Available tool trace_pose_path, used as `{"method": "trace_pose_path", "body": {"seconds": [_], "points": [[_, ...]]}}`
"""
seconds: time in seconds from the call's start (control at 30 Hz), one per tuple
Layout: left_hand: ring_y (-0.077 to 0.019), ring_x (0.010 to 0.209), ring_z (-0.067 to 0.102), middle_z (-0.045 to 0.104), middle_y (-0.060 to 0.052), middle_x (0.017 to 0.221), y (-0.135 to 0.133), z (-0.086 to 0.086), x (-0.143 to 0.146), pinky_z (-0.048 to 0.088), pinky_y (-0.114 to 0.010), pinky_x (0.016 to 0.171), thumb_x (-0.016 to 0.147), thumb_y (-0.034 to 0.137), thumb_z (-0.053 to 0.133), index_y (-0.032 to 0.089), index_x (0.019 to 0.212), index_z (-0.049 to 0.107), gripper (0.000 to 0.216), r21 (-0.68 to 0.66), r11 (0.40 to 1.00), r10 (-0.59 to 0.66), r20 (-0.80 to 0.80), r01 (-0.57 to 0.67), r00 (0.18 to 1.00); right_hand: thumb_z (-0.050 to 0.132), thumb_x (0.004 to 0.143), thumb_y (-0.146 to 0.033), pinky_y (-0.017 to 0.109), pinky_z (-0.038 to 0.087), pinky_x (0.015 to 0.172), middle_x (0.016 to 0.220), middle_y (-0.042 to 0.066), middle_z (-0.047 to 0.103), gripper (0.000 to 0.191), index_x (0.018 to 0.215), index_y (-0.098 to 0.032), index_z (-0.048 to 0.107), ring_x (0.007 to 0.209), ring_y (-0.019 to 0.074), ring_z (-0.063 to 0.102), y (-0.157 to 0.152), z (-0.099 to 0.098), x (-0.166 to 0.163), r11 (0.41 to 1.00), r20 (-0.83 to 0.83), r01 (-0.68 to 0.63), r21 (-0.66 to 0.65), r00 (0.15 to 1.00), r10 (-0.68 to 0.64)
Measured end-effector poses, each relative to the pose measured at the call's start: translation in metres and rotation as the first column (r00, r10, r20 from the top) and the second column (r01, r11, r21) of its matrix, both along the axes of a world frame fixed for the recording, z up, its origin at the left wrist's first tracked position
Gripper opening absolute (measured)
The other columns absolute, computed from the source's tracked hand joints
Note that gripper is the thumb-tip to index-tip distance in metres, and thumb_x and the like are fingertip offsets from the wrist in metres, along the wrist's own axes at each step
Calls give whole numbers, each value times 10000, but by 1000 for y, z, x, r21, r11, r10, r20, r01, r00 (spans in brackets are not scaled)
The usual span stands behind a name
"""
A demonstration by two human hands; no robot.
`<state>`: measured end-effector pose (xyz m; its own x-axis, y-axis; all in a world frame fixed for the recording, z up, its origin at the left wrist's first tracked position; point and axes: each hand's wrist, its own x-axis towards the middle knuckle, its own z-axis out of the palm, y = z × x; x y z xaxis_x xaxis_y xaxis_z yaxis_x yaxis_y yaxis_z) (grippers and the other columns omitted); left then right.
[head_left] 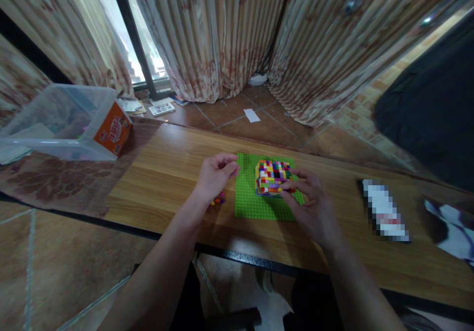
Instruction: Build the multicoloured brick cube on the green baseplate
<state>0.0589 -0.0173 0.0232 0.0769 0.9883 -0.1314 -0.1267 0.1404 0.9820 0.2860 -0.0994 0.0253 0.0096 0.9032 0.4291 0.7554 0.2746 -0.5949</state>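
Handwork on a Tabletop (163, 165)

On the wood we see a green studded baseplate (245, 200). The left hand (214, 177) hovers by its left edge, thumb and fingers drawn close; the right hand's (311, 203) fingers curl at the right side of the multicoloured brick block (271, 177), set on the baseplate. Loose bricks (219, 200) lie beside the left wrist. Whether either hand grips a piece, we cannot tell.

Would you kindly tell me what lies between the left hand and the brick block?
The head view shows bare green baseplate between the left hand and the brick block.
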Motion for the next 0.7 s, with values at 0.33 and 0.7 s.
{"method": "trace_pose_path", "body": {"seconds": [0.33, 0.7], "points": [[-96, 607, 630, 693, 7, 684, 0, 0, -1, 533, -249, 678, 707, 239, 710, 150, 866, 689, 183, -11, 1000, 8, 16, -8, 1000, 678, 814, -284, 543, 437, 1003, 1146, 65, 631, 53, 792, -266, 722, 1127, 268, 584, 3, -7, -4, 997, -128, 57, -45, 990, -62], [-112, 637, 637, 707, -12, 707, 0, 1, -3, 530, -250, 664, 685, 302, 747, 155, 863, 690, 238, 5, 1000, 3, -3, -3, 1000, 708, 766, -279, 489, 470, 994, 1126, 68, 632, 59, 736, -238, 738, 1119, 250, 604, 5, -10, -9, 990, -318, 100, -101, 940, -127]]}}
